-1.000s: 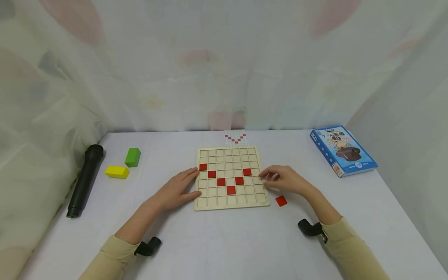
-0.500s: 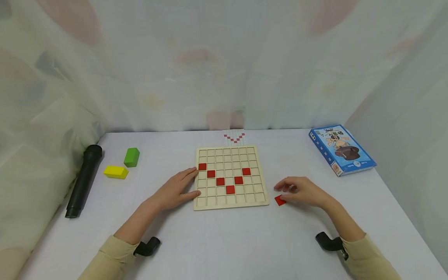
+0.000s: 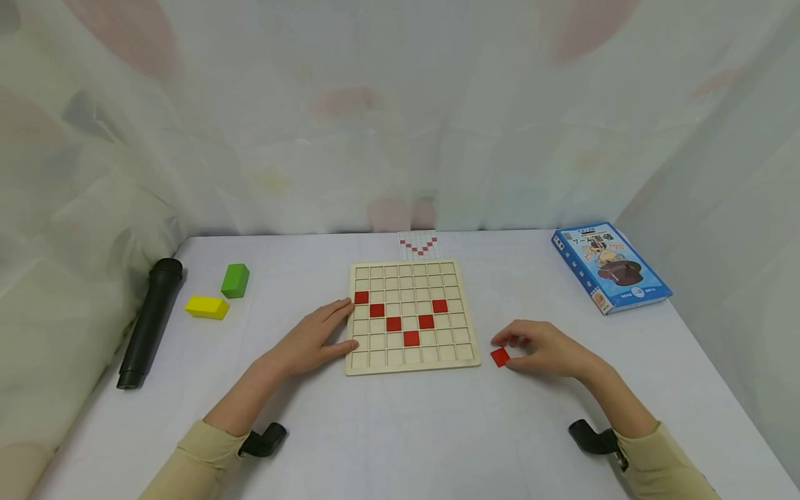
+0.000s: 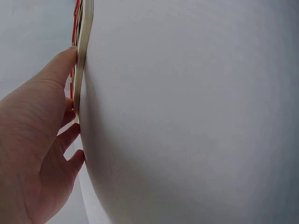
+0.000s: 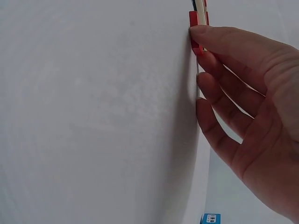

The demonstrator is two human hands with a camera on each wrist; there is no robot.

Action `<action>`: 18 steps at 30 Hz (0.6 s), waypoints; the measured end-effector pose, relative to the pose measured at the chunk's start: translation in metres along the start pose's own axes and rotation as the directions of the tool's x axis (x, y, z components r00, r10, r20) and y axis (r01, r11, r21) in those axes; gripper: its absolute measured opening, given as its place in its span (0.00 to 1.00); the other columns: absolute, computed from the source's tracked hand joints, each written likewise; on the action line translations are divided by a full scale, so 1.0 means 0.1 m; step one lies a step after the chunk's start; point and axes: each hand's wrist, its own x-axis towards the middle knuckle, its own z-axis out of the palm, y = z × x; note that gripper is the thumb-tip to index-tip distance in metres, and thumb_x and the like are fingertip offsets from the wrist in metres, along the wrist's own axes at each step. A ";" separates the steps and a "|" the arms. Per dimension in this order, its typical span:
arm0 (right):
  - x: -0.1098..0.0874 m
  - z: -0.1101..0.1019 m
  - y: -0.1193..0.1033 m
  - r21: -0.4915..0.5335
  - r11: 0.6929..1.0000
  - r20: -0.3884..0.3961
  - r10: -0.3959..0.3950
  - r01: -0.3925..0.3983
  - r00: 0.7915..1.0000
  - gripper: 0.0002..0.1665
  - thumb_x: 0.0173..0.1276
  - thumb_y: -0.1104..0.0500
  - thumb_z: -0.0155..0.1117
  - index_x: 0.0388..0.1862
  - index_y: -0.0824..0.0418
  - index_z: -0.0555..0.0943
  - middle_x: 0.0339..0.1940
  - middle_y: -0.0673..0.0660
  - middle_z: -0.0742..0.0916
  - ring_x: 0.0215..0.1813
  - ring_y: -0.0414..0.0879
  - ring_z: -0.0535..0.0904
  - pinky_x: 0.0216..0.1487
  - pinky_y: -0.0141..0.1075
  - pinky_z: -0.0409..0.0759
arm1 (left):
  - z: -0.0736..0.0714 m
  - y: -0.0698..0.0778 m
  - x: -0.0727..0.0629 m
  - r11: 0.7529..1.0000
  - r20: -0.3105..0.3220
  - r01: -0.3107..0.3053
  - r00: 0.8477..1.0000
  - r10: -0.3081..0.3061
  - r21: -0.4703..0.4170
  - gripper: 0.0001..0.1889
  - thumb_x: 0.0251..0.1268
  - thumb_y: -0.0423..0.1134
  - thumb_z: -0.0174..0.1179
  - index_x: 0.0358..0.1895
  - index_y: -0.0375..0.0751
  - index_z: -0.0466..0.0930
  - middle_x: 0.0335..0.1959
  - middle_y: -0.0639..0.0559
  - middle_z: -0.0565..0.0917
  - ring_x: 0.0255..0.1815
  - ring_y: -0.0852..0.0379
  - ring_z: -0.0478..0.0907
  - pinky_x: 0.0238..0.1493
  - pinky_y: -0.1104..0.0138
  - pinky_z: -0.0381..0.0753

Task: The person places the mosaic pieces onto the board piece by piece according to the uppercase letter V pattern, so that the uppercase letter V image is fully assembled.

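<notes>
A wooden grid board lies on the table with several red square tiles set in its cells in a V shape. Against the board's left edge rests my left hand, fingers spread and thumb on the near part of that edge. To the right of the board, my right hand pinches a loose red tile between thumb and index finger, at table level. The right wrist view shows the thumb on one side of this tile, its other fingers loosely bent.
Behind the board lies a small pattern card with a red V. A blue box stands at the back right. On the left are a green block, a yellow block and a black tube.
My right hand has moved from the board's right edge toward me and to the right, and now pinches the loose red tile. My left hand has stayed at the board's left edge.
</notes>
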 end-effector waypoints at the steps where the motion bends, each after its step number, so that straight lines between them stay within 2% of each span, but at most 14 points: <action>1: 0.00 0.00 0.00 -0.001 1.000 0.000 -0.006 0.006 1.000 0.20 0.60 0.62 0.74 0.51 0.54 0.83 0.47 0.46 0.85 0.45 0.45 0.76 0.48 0.35 0.79 | 0.00 0.00 0.00 1.000 0.001 0.001 1.000 -0.001 0.001 0.43 0.65 0.60 0.60 0.76 0.38 0.56 0.76 0.43 0.58 0.75 0.43 0.55 0.72 0.49 0.57; 9: 0.02 0.02 0.04 -0.032 0.999 -0.027 -0.036 0.035 0.999 0.17 0.60 0.59 0.74 0.49 0.52 0.83 0.41 0.44 0.84 0.42 0.43 0.77 0.43 0.33 0.80 | 0.01 -0.01 0.00 1.000 -0.002 0.005 1.000 -0.005 0.004 0.43 0.66 0.60 0.59 0.76 0.39 0.57 0.76 0.43 0.58 0.75 0.43 0.55 0.72 0.49 0.57; 18: 0.15 -0.02 0.01 -0.052 0.999 -0.079 -0.015 0.011 0.997 0.18 0.60 0.58 0.74 0.49 0.54 0.83 0.39 0.44 0.84 0.40 0.44 0.77 0.45 0.37 0.81 | 0.01 -0.01 0.00 1.000 -0.004 0.003 1.000 -0.003 0.001 0.43 0.65 0.60 0.60 0.76 0.39 0.57 0.76 0.44 0.58 0.75 0.43 0.55 0.72 0.49 0.57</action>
